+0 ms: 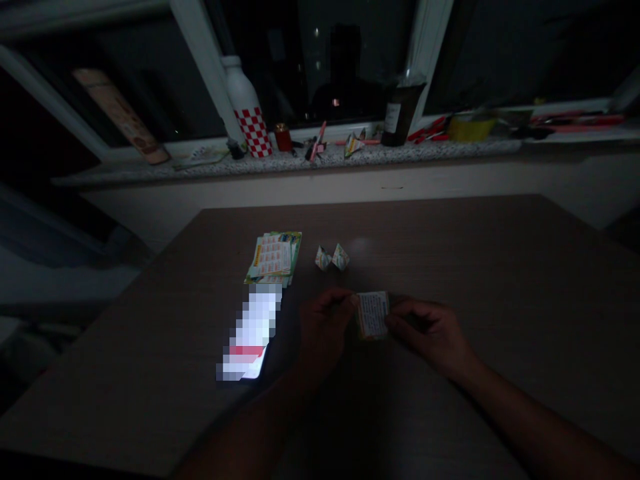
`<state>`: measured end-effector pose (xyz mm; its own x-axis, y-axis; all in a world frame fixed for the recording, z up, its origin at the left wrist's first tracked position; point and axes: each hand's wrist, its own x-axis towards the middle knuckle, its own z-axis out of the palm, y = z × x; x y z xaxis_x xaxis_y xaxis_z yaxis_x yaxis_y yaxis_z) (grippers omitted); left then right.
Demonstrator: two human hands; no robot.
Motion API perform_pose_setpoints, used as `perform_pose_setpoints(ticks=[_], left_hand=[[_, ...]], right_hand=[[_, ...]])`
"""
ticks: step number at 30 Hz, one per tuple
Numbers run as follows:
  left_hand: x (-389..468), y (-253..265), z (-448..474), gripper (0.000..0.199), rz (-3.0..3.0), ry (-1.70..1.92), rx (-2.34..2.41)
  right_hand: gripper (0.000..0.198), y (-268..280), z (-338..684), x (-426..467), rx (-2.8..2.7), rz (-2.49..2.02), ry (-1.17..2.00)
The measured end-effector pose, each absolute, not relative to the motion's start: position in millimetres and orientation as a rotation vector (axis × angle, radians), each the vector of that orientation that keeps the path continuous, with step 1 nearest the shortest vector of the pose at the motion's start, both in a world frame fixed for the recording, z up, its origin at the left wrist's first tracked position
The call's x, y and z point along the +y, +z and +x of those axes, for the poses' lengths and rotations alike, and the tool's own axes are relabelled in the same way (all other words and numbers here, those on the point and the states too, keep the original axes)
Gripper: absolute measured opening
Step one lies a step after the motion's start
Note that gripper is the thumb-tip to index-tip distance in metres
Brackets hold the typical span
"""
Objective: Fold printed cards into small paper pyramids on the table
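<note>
A small, roughly square piece of printed paper (373, 315) is held between my two hands above the table. My left hand (327, 323) pinches its left edge, thumb on the upper corner. On the opposite edge, the thumb and fingers of my right hand (427, 327) close on the paper. Dense text covers the side facing me, with a coloured strip along the border. Just beyond my hands stand two small folded paper shapes (331, 258) with pointed tips, side by side. A stack of printed sheets (273, 259) lies to their left.
A lit smartphone (250, 337) lies left of my left hand, its screen blurred out. Behind the wooden table (450, 233), a granite windowsill (200, 170) carries a checkered bottle (253, 120), a dark container (397, 120), pens and another folded paper piece (355, 144). The room is dim.
</note>
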<state>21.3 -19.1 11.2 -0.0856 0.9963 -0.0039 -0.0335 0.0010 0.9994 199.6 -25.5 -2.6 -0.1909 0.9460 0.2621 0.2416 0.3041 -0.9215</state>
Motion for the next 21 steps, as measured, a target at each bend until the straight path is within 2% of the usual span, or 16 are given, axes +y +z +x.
perform_pose_setpoints(ticks=[21], left_hand=[[-17.8, 7.7, 19.9, 0.012, 1.079, 1.372, 1.189]], right_hand=[[0.010, -11.6, 200.7, -25.4, -1.690, -1.072, 0.984]])
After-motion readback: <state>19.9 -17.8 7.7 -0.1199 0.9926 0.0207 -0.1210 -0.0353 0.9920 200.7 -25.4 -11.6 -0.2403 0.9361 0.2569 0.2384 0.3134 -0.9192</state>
